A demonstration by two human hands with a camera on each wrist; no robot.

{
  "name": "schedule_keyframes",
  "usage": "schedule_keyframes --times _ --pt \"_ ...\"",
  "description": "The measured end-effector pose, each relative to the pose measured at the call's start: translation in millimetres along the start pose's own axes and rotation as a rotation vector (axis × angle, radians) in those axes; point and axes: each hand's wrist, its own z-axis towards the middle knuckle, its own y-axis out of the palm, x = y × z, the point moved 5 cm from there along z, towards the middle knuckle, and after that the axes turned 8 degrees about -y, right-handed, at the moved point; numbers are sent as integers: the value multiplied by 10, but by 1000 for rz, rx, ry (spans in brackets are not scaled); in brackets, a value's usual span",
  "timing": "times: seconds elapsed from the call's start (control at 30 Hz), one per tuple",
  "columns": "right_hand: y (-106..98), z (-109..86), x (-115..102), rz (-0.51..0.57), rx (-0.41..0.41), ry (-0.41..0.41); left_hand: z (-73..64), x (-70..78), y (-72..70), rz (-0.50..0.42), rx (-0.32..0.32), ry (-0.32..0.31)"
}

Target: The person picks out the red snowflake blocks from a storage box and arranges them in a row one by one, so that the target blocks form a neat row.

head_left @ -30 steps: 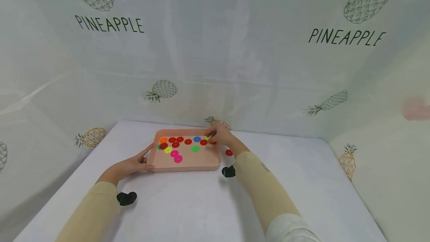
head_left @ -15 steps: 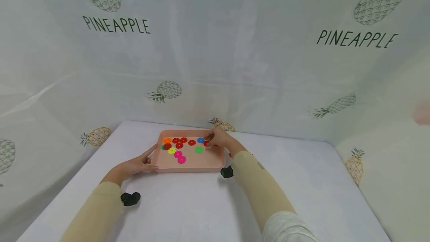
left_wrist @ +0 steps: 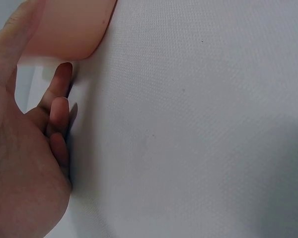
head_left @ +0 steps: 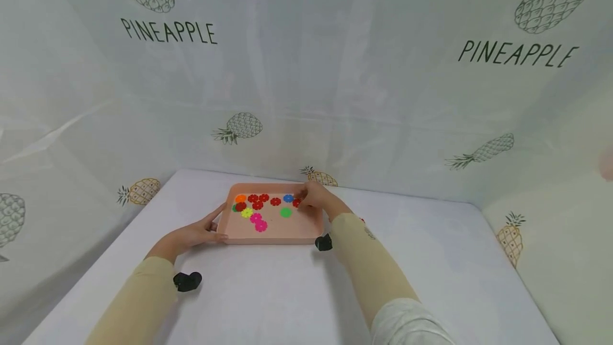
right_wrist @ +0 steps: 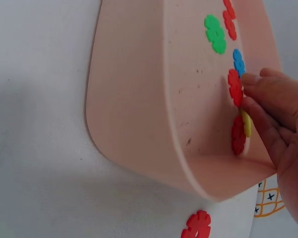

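Observation:
My left hand [head_left: 193, 234] rests against the left end of a shallow pink tray [head_left: 278, 240], thumb at the front corner and forefinger along the side. In the left wrist view its other fingers [left_wrist: 59, 114] curl loosely beside the tray. My right hand [head_left: 317, 196] reaches into the tray's far right part. In the right wrist view its thumb and finger tips are right at a red flower-shaped plastic disc [right_wrist: 235, 88]; I cannot tell whether they pinch it. A yellow disc [right_wrist: 246, 123], seen edge-on, leans by another red disc [right_wrist: 238, 135] under the hand. A blue disc [right_wrist: 239, 62] lies just beyond.
Several red, pink [head_left: 261, 226], yellow [head_left: 247, 212], orange [head_left: 240, 198] and green [head_left: 286, 212] discs lie in the tray. One red disc [right_wrist: 196, 225] lies on the white table outside it. A pineapple-print sheet [head_left: 345, 95] hangs behind the table.
The yellow disc seen at my right fingertips a second ago is now hidden in the head view. The right fingers have lowered towards the tray floor. My left hand stays on the tray.

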Motion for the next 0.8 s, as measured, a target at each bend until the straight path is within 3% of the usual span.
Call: schedule_keyframes --times 0.37,0.6,0.8 --pt "12 32 17 -73 -4 8 66 -52 -13 3 0 -1" --pt "56 -13 1 -112 10 5 24 -19 -10 4 4 8" --pt "92 -8 6 -183 -15 -46 22 -32 -6 15 9 13"
